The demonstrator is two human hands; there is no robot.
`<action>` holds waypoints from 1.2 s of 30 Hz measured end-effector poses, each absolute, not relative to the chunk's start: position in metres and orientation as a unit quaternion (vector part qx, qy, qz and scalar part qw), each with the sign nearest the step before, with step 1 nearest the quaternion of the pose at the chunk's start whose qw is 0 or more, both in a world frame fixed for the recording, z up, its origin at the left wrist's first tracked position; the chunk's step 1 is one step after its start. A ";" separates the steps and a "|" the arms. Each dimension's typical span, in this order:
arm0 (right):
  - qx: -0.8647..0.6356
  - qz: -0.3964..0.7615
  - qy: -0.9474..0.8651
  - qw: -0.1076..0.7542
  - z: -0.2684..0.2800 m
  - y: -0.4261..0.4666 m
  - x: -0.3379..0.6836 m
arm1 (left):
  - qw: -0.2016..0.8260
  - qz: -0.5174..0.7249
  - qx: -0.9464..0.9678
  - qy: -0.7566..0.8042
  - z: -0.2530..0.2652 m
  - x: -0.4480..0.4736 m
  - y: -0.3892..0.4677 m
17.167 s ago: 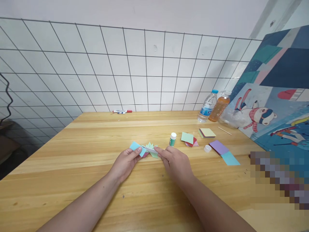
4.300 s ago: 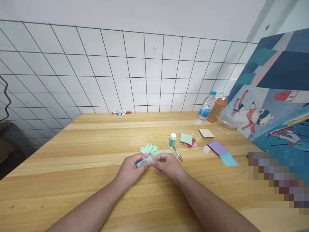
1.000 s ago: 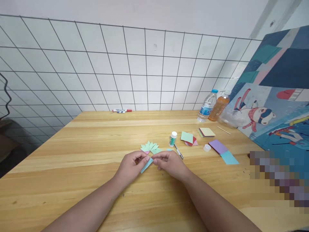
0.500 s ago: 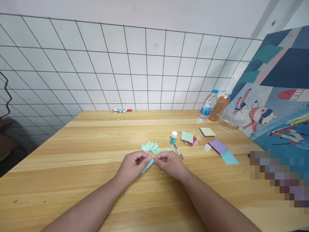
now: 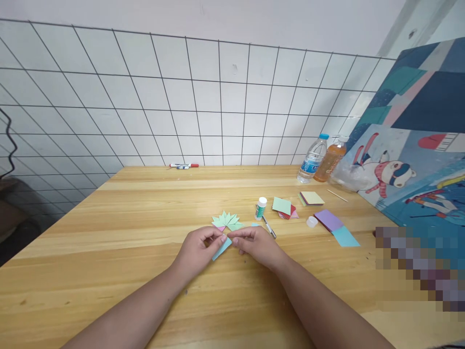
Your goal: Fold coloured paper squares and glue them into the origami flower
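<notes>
Between the thumb and fingers of my left hand (image 5: 200, 246) is a small piece of blue paper (image 5: 222, 249), held just above the table. My right hand (image 5: 256, 245) is at the paper's right end, its index finger stretched over the top corner and its thumb apart from it. Whether that fingertip touches the paper I cannot tell. Just beyond both hands lies a fan of pointed, folded light green paper (image 5: 227, 219), with a pink piece (image 5: 219, 228) at its lower left. A bit of blue paper (image 5: 255, 225) shows behind my right hand.
A glue bottle (image 5: 260, 208) and a pen (image 5: 269, 228) are beyond my right hand. Farther right lie paper stacks (image 5: 282, 206), a clear cap (image 5: 311, 222), purple paper (image 5: 329, 220) and a thin stick (image 5: 337, 196). Two bottles (image 5: 313, 159) stand by the wall; markers (image 5: 184, 166) lie at the back.
My right thumb and index finger have moved apart at the paper's right end, and the index finger has straightened leftward. My left hand keeps its hold on the blue paper.
</notes>
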State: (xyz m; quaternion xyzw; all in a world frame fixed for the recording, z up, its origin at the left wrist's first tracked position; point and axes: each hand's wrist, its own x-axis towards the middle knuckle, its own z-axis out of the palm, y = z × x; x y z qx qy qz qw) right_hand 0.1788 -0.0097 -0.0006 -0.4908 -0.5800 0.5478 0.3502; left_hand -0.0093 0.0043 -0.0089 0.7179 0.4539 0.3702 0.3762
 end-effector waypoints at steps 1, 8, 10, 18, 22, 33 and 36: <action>-0.489 0.546 -0.585 0.348 0.000 -0.010 0.179 | 0.372 0.368 0.720 0.456 -0.009 -0.009 0.004; -0.522 0.487 -0.610 0.344 0.001 -0.012 0.174 | 0.370 0.366 0.723 0.455 -0.011 -0.008 0.003; -0.529 0.486 -0.603 0.346 0.001 -0.012 0.173 | 0.373 0.364 0.722 0.456 -0.011 -0.008 0.003; -0.538 0.504 -0.578 0.350 0.001 -0.012 0.172 | 0.375 0.367 0.728 0.441 -0.008 -0.008 0.003; -0.532 0.510 -0.577 0.353 -0.001 -0.011 0.172 | 0.379 0.365 0.727 0.440 -0.009 -0.008 0.003; -0.528 0.493 -0.605 0.335 -0.007 -0.011 0.173 | 0.369 0.338 0.742 0.446 -0.005 -0.008 0.001; -0.532 0.480 -0.615 0.329 -0.006 -0.013 0.172 | 0.360 0.320 0.752 0.449 -0.005 -0.007 0.001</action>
